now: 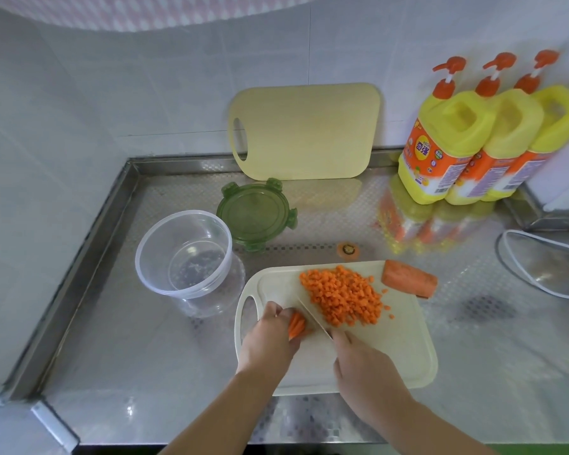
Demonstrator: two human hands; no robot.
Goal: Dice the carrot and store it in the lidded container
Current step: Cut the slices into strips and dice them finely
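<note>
Partly under left grip point(270, 339), carrot sticks point(296, 325), knife point(312, 316) alongside

The bench point(145, 372) is shiny metal with tiny bumps all over. The container point(165, 251) is clear, smooth plastic, and its lid point(255, 215) is see-through green plastic. The cutting board point(375, 349) is pale plastic and not shiny. The knife point(312, 318) blade is bright metal. The bottles point(447, 142) are glossy yellow plastic. The wall tiles point(112, 93) are smooth and a little shiny. The carrot sticks point(296, 325) look smooth where cut.
</note>
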